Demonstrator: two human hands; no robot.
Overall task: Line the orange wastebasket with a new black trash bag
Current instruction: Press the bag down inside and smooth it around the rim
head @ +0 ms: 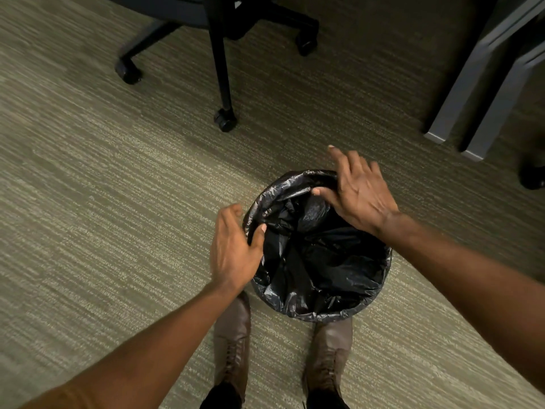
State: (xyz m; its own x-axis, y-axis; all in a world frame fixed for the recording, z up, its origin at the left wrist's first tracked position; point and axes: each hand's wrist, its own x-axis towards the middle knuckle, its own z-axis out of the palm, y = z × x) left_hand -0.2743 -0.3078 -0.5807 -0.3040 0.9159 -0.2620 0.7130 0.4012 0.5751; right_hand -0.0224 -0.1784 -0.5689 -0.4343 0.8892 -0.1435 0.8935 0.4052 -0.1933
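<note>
A black trash bag (321,261) lies spread inside a round wastebasket on the carpet, its edge folded over the whole rim, so no orange shows. My left hand (234,249) rests on the bag at the rim's left side, thumb hooked inside, fingers outside. My right hand (355,190) presses on the far rim, thumb inside against the plastic, fingers spread and lifted over the outside. Neither hand clearly pinches the plastic. The bag's middle sags in loose crumpled folds.
My two brown shoes (233,335) stand just behind the basket. An office chair's wheeled base (225,119) is ahead on the left. Grey desk legs (451,119) stand at the far right, with another dark wheel (532,175) beside them.
</note>
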